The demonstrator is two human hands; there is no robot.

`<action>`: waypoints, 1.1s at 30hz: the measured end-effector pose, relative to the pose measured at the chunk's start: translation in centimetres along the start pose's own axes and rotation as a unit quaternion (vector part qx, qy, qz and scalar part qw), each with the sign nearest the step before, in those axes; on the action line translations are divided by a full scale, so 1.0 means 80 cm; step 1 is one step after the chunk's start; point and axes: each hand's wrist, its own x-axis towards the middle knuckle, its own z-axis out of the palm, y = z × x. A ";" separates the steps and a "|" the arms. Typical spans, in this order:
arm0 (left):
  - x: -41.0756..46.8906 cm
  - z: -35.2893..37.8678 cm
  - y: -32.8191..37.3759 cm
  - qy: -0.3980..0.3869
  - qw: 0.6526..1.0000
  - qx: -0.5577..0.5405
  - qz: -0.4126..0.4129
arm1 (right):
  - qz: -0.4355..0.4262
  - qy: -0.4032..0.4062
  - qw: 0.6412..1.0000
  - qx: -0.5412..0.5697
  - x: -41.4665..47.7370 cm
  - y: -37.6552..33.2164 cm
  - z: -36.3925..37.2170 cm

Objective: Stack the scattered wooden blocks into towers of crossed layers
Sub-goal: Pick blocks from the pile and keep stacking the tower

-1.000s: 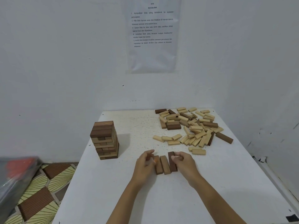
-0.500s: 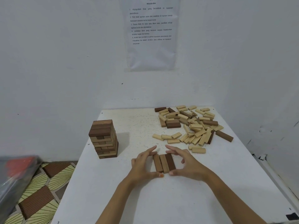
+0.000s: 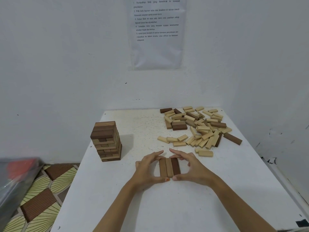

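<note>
While left hand (image 3: pixel 148 169) & right hand (image 3: pixel 190 166) stay out, both spread, cupping 3-block row (image 3: pixel 169 167) w/ thumbs touching.

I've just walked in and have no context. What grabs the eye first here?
Both hands, left hand and right hand, cup a row of three blocks at the white table's centre. A finished tower stands at its left edge; a heap of loose blocks fills the far right corner.

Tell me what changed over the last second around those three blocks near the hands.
Both hands opened from pinching the outer blocks: the left hand and right hand now cup the row of three blocks, thumbs at its near end, fingers at the far end, squaring it. The finished tower and the scattered pile stayed put.
</note>
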 end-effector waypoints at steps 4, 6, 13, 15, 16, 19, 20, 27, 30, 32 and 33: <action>-0.001 0.004 0.001 0.016 1.000 0.010 0.003 | -0.002 -0.019 1.000 -0.009 0.000 0.002 0.000; -0.001 0.005 0.001 0.019 1.000 0.013 0.002 | -0.004 -0.021 1.000 -0.011 0.000 0.003 0.000; -0.002 0.004 -0.001 0.003 1.000 0.004 0.006 | -0.013 0.006 1.000 -0.010 0.000 0.005 0.004; -0.002 0.003 -0.001 0.000 1.000 0.001 0.004 | -0.013 0.006 1.000 -0.009 0.000 0.006 0.004; -0.002 0.003 -0.001 0.000 1.000 0.001 0.003 | -0.013 0.005 1.000 -0.008 0.000 0.006 0.004; -0.002 0.003 0.000 0.000 1.000 0.002 0.002 | -0.010 0.005 1.000 -0.002 0.000 0.007 0.005; -0.003 0.003 0.001 0.001 1.000 0.001 0.001 | -0.006 0.006 1.000 0.001 0.000 0.008 0.005; -0.003 0.003 0.002 0.003 1.000 0.004 -0.006 | -0.007 0.009 1.000 0.005 0.000 0.010 0.007; -0.003 0.003 0.002 0.006 1.000 0.008 -0.009 | -0.007 0.010 1.000 0.008 0.000 0.011 0.007; -0.003 0.004 0.001 0.005 1.000 0.002 -0.009 | -0.007 0.011 1.000 0.007 0.000 0.011 0.007; -0.003 0.004 0.000 0.005 1.000 -0.001 -0.009 | -0.007 0.012 1.000 0.007 0.000 0.011 0.007</action>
